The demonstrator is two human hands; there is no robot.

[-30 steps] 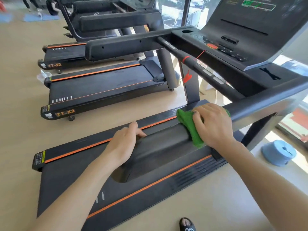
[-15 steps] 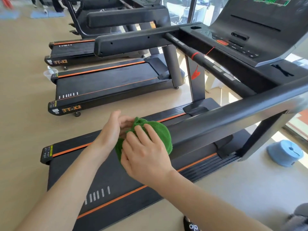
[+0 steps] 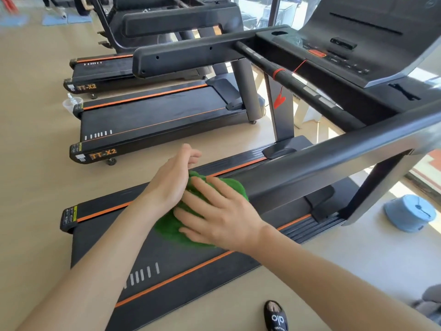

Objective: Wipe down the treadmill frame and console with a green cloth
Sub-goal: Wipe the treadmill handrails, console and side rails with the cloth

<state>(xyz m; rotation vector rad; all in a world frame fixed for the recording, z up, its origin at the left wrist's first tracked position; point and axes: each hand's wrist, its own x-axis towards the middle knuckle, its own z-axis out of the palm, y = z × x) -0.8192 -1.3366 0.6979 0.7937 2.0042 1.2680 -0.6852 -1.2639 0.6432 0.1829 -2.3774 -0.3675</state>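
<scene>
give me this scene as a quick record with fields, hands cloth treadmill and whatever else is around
setting: gym floor with a row of treadmills
left hand: fingers relaxed, against the green cloth
right hand: fingers straight, laid flat on the cloth
cloth position: bunched between both hands at the end of the near handrail, above the belt
console: upper right, untouched
nearby: blue round object on the floor at right, black slipper at bottom

Pale sunlit floor, neighbouring treadmills, bright windows.
</scene>
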